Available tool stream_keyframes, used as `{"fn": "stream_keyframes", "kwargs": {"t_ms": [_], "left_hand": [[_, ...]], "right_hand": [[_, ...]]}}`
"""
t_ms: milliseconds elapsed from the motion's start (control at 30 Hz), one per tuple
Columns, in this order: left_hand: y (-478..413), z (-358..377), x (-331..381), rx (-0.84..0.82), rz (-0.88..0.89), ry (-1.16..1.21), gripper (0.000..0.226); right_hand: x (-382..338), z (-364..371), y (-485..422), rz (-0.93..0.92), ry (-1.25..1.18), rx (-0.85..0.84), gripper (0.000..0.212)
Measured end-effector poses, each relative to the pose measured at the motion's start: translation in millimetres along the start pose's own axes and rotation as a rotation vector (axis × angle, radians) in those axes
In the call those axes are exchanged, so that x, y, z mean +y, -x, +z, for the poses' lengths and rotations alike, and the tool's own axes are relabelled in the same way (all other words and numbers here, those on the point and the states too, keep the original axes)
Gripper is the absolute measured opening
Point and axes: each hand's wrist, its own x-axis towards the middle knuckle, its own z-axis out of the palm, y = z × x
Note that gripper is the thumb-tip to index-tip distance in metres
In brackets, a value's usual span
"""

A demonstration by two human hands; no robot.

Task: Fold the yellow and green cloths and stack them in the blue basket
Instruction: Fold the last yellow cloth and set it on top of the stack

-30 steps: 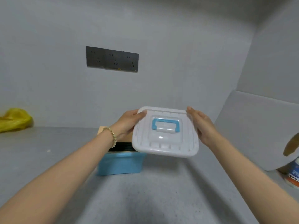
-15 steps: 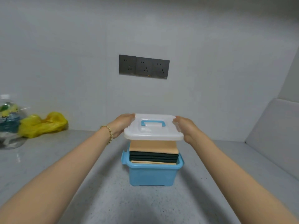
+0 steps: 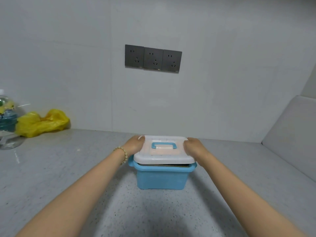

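A blue basket [image 3: 160, 178] stands on the grey counter in front of me. A white lid [image 3: 164, 155] with a blue handle sits on top of it, its front edge raised a little above the rim. In the narrow gap under the lid only a thin dark and tan strip of the folded cloths [image 3: 164, 166] shows. My left hand [image 3: 136, 144] holds the lid's left edge and my right hand [image 3: 194, 147] holds its right edge, fingers curled over the rim.
A crumpled yellow plastic bag [image 3: 42, 123] and a water bottle [image 3: 6, 117] lie at the far left by the wall. Three dark wall sockets [image 3: 153, 59] are above the basket. A light panel [image 3: 290, 134] leans at the right.
Both hands brought the lid down from above the stack onto the basket. The stack of cloths that stood out above the rim is now almost hidden under the lid.
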Motion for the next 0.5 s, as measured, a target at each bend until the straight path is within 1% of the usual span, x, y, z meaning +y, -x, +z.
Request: {"fn": "stream_keyframes", "kwargs": {"t_ms": [67,167,233,367,500], "left_hand": [[2.5,0.3,-3.1,0.029,0.024,-0.056,0.038],[0.1,0.3,-6.9,0.040,0.046,-0.146,0.038],[-1.9,2.2,-9.3,0.036,0.039,-0.178,0.032],[-3.9,8.5,-19.5,0.048,0.016,-0.107,0.027],[-4.7,8.5,-18.0,0.039,-0.056,0.001,0.026]], "right_hand": [[8.2,4.5,0.7,-0.046,0.029,0.027,0.034],[19.6,10.2,1.8,-0.073,0.064,0.014,0.029],[26.5,13.4,1.3,-0.099,0.059,0.030,0.029],[35.4,17.7,0.2,-0.153,0.073,0.040,0.030],[34.0,17.9,-2.2,-0.179,0.133,0.043,0.027]]}}
